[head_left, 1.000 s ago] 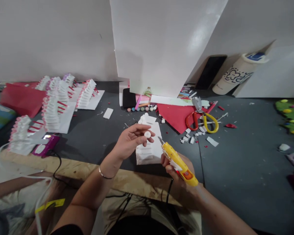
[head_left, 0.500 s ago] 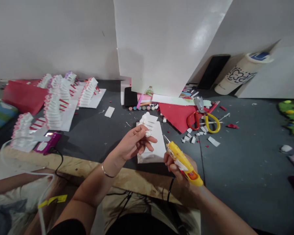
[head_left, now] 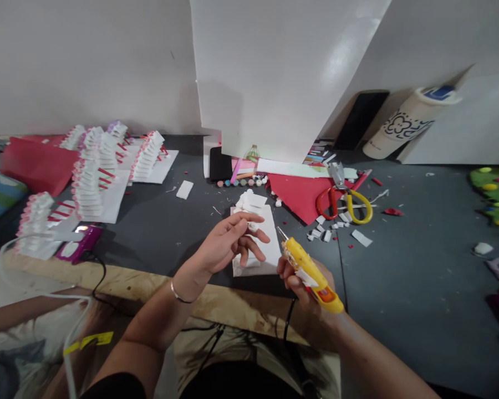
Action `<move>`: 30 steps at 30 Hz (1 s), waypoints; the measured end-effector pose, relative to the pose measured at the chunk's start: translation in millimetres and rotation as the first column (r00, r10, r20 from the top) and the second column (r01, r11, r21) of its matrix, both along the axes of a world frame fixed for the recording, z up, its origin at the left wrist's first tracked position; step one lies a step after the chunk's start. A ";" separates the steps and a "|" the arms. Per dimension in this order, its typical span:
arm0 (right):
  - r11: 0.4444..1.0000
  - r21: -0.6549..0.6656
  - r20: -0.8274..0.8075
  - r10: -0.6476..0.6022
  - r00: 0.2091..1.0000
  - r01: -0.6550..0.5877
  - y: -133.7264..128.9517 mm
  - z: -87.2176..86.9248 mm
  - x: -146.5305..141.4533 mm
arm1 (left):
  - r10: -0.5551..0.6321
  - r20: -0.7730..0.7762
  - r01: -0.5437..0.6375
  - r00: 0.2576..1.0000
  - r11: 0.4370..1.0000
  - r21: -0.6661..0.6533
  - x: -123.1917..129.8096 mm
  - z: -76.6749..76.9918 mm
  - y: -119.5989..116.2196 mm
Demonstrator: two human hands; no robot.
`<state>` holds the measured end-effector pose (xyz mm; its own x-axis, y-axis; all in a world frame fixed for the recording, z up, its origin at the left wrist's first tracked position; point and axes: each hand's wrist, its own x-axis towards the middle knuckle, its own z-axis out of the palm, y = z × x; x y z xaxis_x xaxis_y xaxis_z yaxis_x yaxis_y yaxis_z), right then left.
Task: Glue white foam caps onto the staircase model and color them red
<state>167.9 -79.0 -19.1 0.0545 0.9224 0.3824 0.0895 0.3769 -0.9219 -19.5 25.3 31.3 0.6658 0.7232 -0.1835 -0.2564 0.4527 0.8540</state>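
Note:
Between the thumb and fingers of my left hand (head_left: 230, 238) is a small white piece (head_left: 253, 226), partly hidden by the fingers. My right hand (head_left: 305, 280) is wrapped round a yellow glue gun (head_left: 310, 269), its metal nozzle pointing up and left, a little apart from the left fingers. Under my left hand lies a white board (head_left: 270, 238). White strips and small white balls (head_left: 246, 199) are stacked at the board's upper left, partly covered by the hand.
Scissors with red and yellow handles (head_left: 360, 208) lie by red paper (head_left: 301, 194) and white scraps (head_left: 327, 235). Finished-looking white stacks (head_left: 87, 188) stand left, near a purple power box (head_left: 81, 244). A tumbler (head_left: 407, 122) leans at the back right. Another person's arm (head_left: 29, 307) shows lower left.
The fingers of my left hand have spread a little and turned, covering more of the white piece. My right hand and the glue gun have barely moved.

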 end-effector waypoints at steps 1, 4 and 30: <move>1.000 -0.003 0.011 -0.002 1.000 0.002 0.0 1.1 0.3 | -0.003 -0.022 0.003 1.000 1.000 0.015 0.2 0.6 -0.5; 1.000 -0.010 0.057 -0.010 0.998 0.010 -0.4 2.7 1.4 | 0.036 -0.097 -0.023 0.995 0.991 0.133 1.8 1.5 -1.8; 0.993 -0.038 0.256 0.120 0.959 -0.114 5.3 8.4 4.4 | 0.327 -0.207 -0.214 0.922 0.876 0.433 4.6 4.8 -4.8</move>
